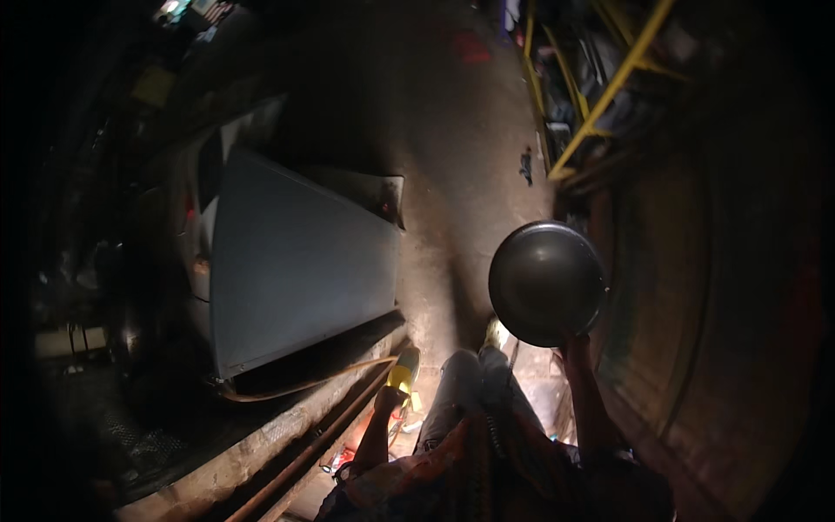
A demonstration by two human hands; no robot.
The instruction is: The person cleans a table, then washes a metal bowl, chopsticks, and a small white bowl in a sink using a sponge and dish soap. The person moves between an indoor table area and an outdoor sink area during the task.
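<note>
Dim workspace, narrow concrete floor [435,252] running up the middle, edges near black. Head view: big grey panel-sided unit [300,265] on left, low ledge [270,444] with a dark pipe along it below. Yellow metal frame [613,91] upper right, small dark object [526,165] on floor near its foot. Person's legs [461,391] in light trousers, lower center, bright light on floor around them.

Right hand [574,344]: forearm comes up from lower right, nearly straight, tilted slightly left; hand at near edge of dark round pan [546,283]. Fingers look clenched on rim, mostly hidden, exact finger placement can't tell. Pan is right of center, round face toward camera, held out ahead of right knee; domed or hollow, can't tell.

Left hand [390,398]: forearm up from bottom, leaning a bit right, dark band at wrist. Fingers wrapped around lower end of yellow object [401,376], which points up and slightly right, beside ledge. Its kind unclear, too dark and small.
</note>
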